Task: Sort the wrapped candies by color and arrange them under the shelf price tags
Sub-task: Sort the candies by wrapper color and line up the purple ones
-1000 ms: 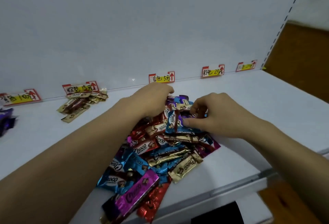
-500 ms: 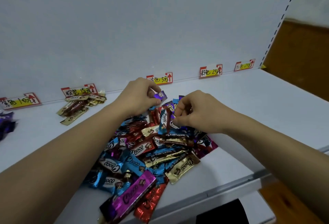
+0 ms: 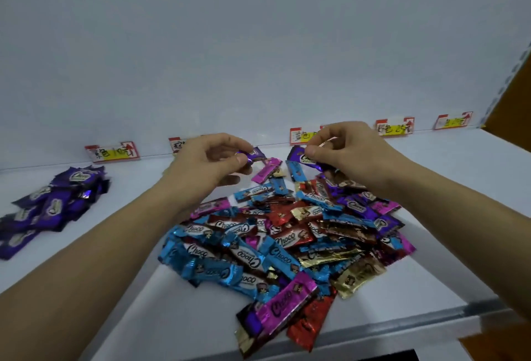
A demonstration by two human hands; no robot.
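A mixed pile of wrapped candies (image 3: 281, 243) in blue, red, gold, pink and purple lies on the white shelf (image 3: 448, 182). My left hand (image 3: 207, 162) is raised over the pile's far side and pinches a purple candy (image 3: 254, 154). My right hand (image 3: 350, 154) pinches another purple candy (image 3: 300, 156) just to its right. A sorted heap of purple candies (image 3: 48, 208) lies at the far left under the leftmost price tag (image 3: 113, 152). More price tags (image 3: 395, 126) line the shelf's back wall; two are partly hidden behind my hands.
The shelf's front edge (image 3: 431, 314) runs close below the pile, where some candies reach the lip. A brown wooden surface (image 3: 511, 108) stands beyond the shelf's right end. Bare shelf lies to the right of the pile.
Both hands have lifted off the pile, each now with a purple candy. The view has swung left, so the purple heap is in sight and the gold heap is hidden behind my left hand.
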